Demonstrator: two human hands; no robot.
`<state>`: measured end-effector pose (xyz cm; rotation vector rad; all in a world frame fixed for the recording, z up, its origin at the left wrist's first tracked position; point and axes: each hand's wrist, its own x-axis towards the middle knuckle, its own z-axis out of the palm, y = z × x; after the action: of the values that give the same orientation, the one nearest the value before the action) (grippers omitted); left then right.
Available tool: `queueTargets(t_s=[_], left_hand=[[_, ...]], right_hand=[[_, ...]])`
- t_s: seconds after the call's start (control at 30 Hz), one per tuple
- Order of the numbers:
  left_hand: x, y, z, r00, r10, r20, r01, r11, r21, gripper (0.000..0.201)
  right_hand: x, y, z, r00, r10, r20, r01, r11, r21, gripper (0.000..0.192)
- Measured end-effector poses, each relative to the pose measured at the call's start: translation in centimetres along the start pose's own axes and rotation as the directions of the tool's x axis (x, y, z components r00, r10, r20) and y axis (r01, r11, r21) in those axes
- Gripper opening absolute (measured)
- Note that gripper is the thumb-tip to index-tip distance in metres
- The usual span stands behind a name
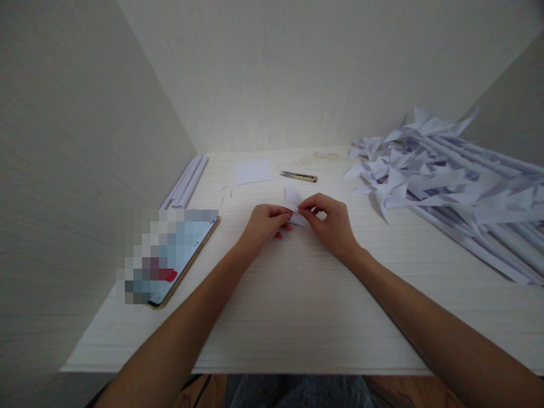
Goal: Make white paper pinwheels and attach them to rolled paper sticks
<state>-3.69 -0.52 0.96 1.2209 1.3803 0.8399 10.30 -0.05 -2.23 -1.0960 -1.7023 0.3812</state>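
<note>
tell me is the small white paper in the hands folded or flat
Folded: the small white paper piece shows angled flaps rising between the left hand and right hand, unlike the flat white paper square lying behind.

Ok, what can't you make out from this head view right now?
- Small folded paper: its lower part is hidden by the left hand and right hand, so the fold shape is unclear.
- Phone: screen pixelated, unreadable.
- Pile of paper pinwheels: cut off by the right edge.
- Small scissors: too small to tell open or closed.
</note>
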Motion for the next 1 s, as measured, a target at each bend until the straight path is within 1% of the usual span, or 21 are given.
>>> queueTargets(t_s=[0.07, 0.13, 0.2, 0.27, 0.37, 0.43, 0.5, 0.53, 0.57, 0.67, 0.7, 0.77, 0.87, 1.0], left_hand=[[0.0, 0.0, -0.1, 0.999, 0.05, 0.004, -0.05, 0.997, 0.063, 0.014], [0.0, 0.1, -0.5, 0.99, 0.138, 0.018, -0.139, 0.983, 0.121, 0.016], [0.2, 0.2, -1.2, 0.969, 0.246, 0.021, -0.246, 0.957, 0.154, 0.016], [0.4, 0.4, -2.2, 0.937, 0.349, -0.009, -0.342, 0.924, 0.169, 0.016], [0.9, 0.2, -3.5, 0.87, 0.479, -0.113, -0.446, 0.865, 0.229, 0.015], [1.4, -0.3, -4.0, 0.833, 0.508, -0.221, -0.446, 0.852, 0.274, 0.015], [1.7, -1.0, -4.0, 0.82, 0.459, -0.343, -0.376, 0.883, 0.282, 0.015], [1.9, -1.3, -3.8, 0.823, 0.419, -0.384, -0.329, 0.902, 0.279, 0.016], [2.0, -1.6, -3.5, 0.839, 0.373, -0.397, -0.283, 0.921, 0.267, 0.017], [2.1, -1.9, -2.4, 0.907, 0.221, -0.357, -0.168, 0.97, 0.174, 0.018], [2.0, -1.9, -2.1, 0.923, 0.181, -0.341, -0.145, 0.981, 0.129, 0.018], [1.8, -1.7, -1.5, 0.939, 0.123, -0.322, -0.118, 0.992, 0.034, 0.02], [1.6, -1.5, -0.9, 0.937, 0.07, -0.341, -0.097, 0.993, -0.064, 0.028], [1.5, -1.3, -0.7, 0.912, 0.061, -0.405, -0.115, 0.987, -0.11, 0.035]], right_hand=[[0.1, 0.0, 0.0, 1.0, 0.026, -0.012, -0.026, 1.0, 0.011, 0.01], [0.1, 0.0, 0.0, 0.998, 0.05, -0.025, -0.05, 0.998, 0.027, 0.009], [0.2, 0.1, -0.1, 0.996, 0.076, -0.038, -0.074, 0.996, 0.053, 0.009], [0.3, 0.2, -0.2, 0.993, 0.101, -0.057, -0.096, 0.991, 0.09, 0.009], [0.4, 0.5, -0.5, 0.983, 0.158, -0.09, -0.141, 0.975, 0.172, 0.01], [0.5, 0.7, -0.7, 0.97, 0.216, -0.113, -0.186, 0.956, 0.226, 0.009], [0.6, 0.9, -0.8, 0.954, 0.263, -0.144, -0.221, 0.941, 0.257, 0.009], [0.6, 1.0, -0.8, 0.947, 0.276, -0.162, -0.228, 0.938, 0.263, 0.008], [0.6, 1.0, -0.8, 0.943, 0.28, -0.179, -0.229, 0.937, 0.264, 0.008], [0.4, 0.8, -0.7, 0.943, 0.262, -0.206, -0.207, 0.945, 0.254, 0.007], [0.3, 0.7, -0.7, 0.947, 0.248, -0.204, -0.195, 0.949, 0.248, 0.007], [0.1, 0.4, -0.5, 0.959, 0.212, -0.189, -0.167, 0.959, 0.23, 0.007], [-0.2, -0.2, -0.3, 0.974, 0.161, -0.16, -0.128, 0.972, 0.199, 0.008], [-0.5, -0.9, -0.1, 0.986, 0.115, -0.122, -0.092, 0.98, 0.178, 0.01]])
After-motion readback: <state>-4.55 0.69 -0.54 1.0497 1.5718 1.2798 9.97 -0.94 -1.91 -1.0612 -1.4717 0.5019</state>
